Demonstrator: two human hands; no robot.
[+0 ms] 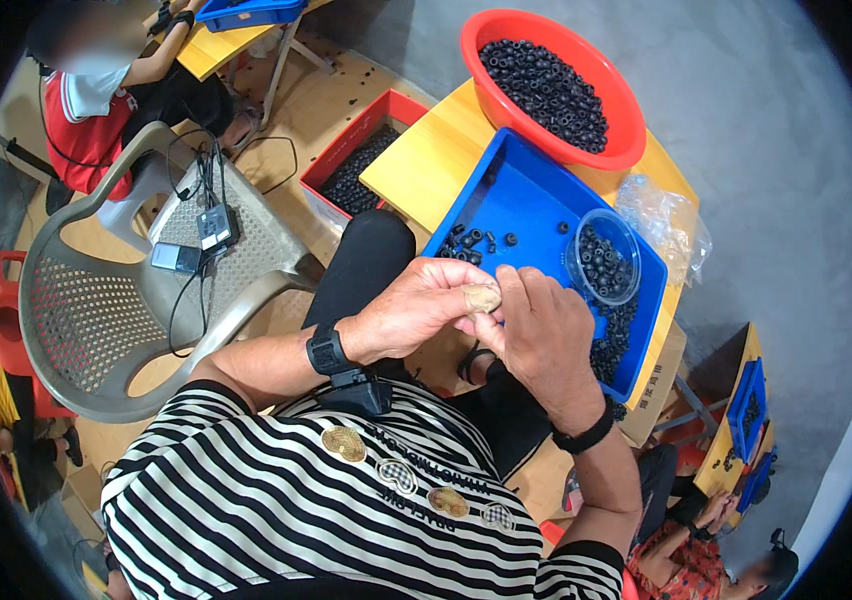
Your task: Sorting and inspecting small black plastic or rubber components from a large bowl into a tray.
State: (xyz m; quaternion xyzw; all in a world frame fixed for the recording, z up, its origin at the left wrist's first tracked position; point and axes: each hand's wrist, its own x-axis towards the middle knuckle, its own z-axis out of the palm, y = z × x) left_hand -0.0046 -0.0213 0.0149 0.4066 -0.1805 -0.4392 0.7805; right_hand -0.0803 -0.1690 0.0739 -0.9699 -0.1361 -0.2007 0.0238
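Closest in, hands: the left hand [416, 315] and right hand [536, 340] met over the lap, fingertips pressed together; a bandaged fingertip [483, 297] showed between them, and whether a small black part was pinched there I cannot tell.
Wrists: a black watch [326, 350] sat on the left, a black band [586, 435] on the right.
Blue tray [526, 200]: it lay just beyond the hands on the yellow table [426, 160], mostly bare, with a few loose black rings [466, 242] at its near-left corner and a heap along its right side.
Clear cup [606, 258]: it stood in the tray, partly filled with rings.
Red basin [546, 85]: farthest off, it was nearly full of rings.
Progress: judging by the full basin, most of the work seemed left.
Red crate [356, 165]: beside the table, it also held rings.
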